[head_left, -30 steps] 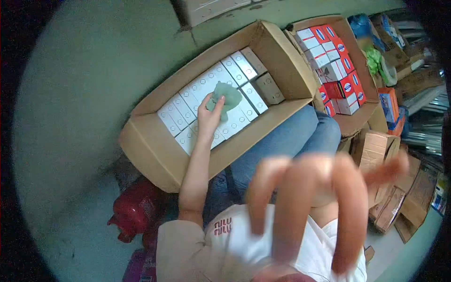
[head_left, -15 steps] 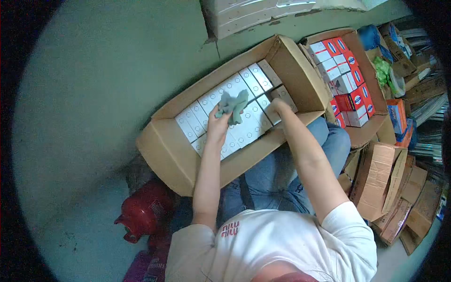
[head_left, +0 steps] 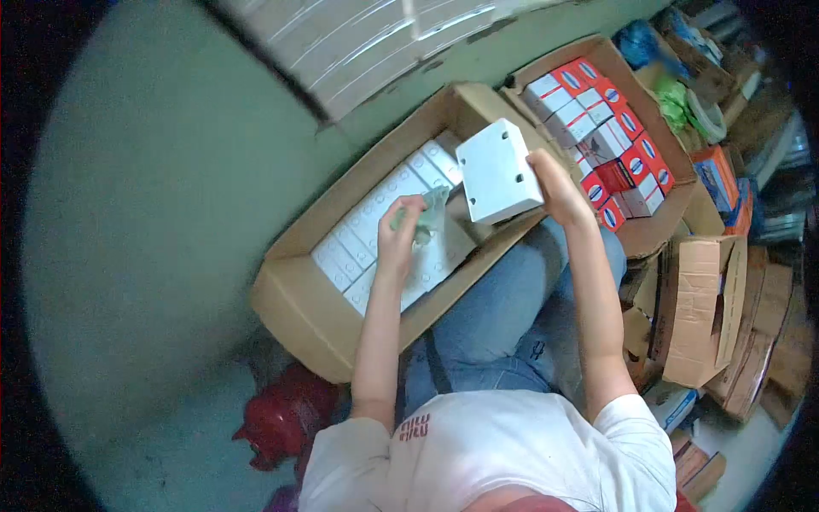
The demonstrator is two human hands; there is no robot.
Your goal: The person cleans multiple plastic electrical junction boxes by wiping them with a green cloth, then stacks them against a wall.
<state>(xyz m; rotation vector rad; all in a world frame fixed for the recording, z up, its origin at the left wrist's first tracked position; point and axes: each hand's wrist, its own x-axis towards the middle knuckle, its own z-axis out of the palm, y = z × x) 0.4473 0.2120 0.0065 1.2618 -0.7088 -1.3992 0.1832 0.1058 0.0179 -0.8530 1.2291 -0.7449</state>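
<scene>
The grey-green floor (head_left: 145, 222) carries an open cardboard carton (head_left: 299, 309) packed with small white boxes (head_left: 354, 247), just beside it a second carton (head_left: 646, 237) of red-and-white boxes (head_left: 627, 162), a red container (head_left: 286, 418) near the first, and loose brown cardboard (head_left: 699, 316) piled at the right.

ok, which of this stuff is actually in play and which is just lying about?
In play: white box in right hand; green cloth in left hand; carton of white boxes.
Lying about: red-and-white boxes, red container, loose cardboard, green bag.
</scene>
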